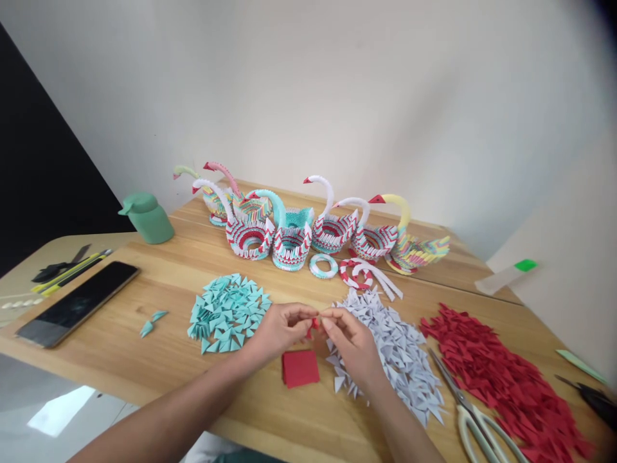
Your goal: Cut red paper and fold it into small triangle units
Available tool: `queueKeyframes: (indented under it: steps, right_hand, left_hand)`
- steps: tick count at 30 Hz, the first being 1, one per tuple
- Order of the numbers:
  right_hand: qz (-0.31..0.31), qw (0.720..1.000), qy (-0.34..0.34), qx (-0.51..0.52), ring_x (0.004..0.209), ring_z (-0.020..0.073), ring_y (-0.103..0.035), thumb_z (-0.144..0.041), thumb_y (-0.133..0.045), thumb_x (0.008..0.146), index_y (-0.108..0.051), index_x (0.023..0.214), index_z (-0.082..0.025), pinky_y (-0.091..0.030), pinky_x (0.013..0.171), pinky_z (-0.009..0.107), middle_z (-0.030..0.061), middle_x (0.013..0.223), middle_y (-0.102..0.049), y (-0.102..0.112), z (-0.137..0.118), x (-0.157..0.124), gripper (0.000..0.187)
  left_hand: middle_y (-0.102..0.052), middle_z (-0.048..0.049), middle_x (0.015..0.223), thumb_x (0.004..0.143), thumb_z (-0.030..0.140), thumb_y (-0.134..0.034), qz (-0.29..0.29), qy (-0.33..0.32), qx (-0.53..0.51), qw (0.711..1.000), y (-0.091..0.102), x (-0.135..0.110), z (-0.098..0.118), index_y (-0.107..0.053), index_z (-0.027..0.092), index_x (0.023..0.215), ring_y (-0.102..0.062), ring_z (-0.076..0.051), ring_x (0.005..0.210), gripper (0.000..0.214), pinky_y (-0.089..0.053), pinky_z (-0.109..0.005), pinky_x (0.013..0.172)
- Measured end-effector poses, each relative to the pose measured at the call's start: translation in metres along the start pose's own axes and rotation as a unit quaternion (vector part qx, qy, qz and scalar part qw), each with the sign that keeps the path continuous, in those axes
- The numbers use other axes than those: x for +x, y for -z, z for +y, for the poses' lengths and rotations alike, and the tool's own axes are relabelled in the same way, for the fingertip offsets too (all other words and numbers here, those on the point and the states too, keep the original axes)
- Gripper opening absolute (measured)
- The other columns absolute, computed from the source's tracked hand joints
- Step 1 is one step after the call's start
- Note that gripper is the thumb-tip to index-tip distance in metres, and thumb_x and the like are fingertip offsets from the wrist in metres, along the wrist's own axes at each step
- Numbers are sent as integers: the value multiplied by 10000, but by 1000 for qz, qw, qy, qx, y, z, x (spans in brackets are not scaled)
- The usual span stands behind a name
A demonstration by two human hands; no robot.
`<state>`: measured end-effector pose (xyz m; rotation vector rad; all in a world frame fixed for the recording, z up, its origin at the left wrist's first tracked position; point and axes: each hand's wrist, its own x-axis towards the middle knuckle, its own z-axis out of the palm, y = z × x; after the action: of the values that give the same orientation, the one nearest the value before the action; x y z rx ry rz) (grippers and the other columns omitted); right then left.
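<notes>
My left hand (278, 329) and my right hand (351, 344) meet above the wooden table (144, 347), both pinching a small red paper piece (314, 323) between their fingertips. Just below them lies a small stack of red paper squares (300, 368). A pile of teal folded triangles (226, 312) sits left of my left hand. Under and right of my right hand spreads a pile of white folded triangles (400, 350), and a pile of red folded triangles (501, 379) lies further right.
Several paper swans (289, 231) stand in a row at the back, with paper rings (324, 265) in front. Scissors (475, 418) lie between the white and red piles. A phone (80, 302), pens (72, 270) and a green dispenser (147, 218) are at the left.
</notes>
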<state>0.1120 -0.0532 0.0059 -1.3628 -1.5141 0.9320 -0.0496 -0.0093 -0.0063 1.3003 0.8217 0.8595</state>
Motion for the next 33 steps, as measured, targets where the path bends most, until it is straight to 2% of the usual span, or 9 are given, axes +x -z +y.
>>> queueKeyframes:
  steps: [2, 4, 8, 12, 21, 28, 33]
  right_hand:
    - [-3, 1000, 6, -11, 706, 165, -603, -324, -543, 851, -630, 954, -188, -455, 645, 249, 22, 765, -655, 2, 1, 1, 192]
    - [-17, 998, 36, -45, 751, 166, -608, -273, -544, 852, -649, 920, -200, -452, 691, 254, 25, 814, -666, 5, 1, 2, 145]
    - [-47, 987, 112, -103, 774, 159, -599, -195, -528, 859, -653, 849, -215, -436, 723, 254, 18, 814, -649, 11, -4, 4, 127]
    - [-58, 979, 137, -137, 754, 155, -584, -182, -544, 851, -628, 801, -217, -426, 702, 247, 8, 778, -624, 13, -6, 4, 104]
    - [-36, 982, 104, -156, 708, 144, -589, -192, -549, 830, -607, 791, -211, -429, 676, 236, -6, 755, -641, 11, -6, 3, 72]
    - [-17, 993, 48, -110, 717, 158, -604, -226, -563, 818, -647, 862, -213, -446, 680, 254, 2, 789, -675, 11, -5, 4, 95]
    - [-11, 998, 27, -63, 699, 154, -598, -226, -551, 817, -649, 861, -200, -451, 649, 249, 9, 773, -670, 8, 0, 5, 111]
  left_hand:
    - [-686, -51, 750, 680, 262, -653, -13, 23, -61, 998, 0, 1, -1, -635, 96, 922, -600, -121, 556, 294, -480, -233, 542]
    - [-672, -38, 707, 650, 266, -698, -23, 19, -78, 996, 0, 2, -1, -627, 91, 919, -597, -117, 554, 329, -487, -235, 554]
    - [-676, -49, 729, 658, 250, -692, -30, 5, -67, 997, 0, 0, -2, -630, 86, 935, -602, -116, 583, 327, -499, -242, 589]
    - [-699, -84, 812, 682, 198, -630, -38, 1, -31, 999, -2, -2, -1, -633, 84, 945, -644, -154, 699, 287, -511, -259, 661]
    - [-718, -111, 929, 728, 135, -546, -8, -65, 68, 996, -4, -4, 0, -649, 100, 999, -679, -198, 850, 292, -530, -286, 774]
    - [-709, -90, 1011, 760, 92, -500, 9, -92, 94, 991, -6, -6, -3, -637, 137, 1055, -671, -193, 920, 328, -537, -275, 801]
    - [-690, -68, 1060, 759, 74, -507, 24, -131, 169, 977, -8, -8, -3, -630, 173, 1094, -667, -173, 914, 370, -522, -267, 845]
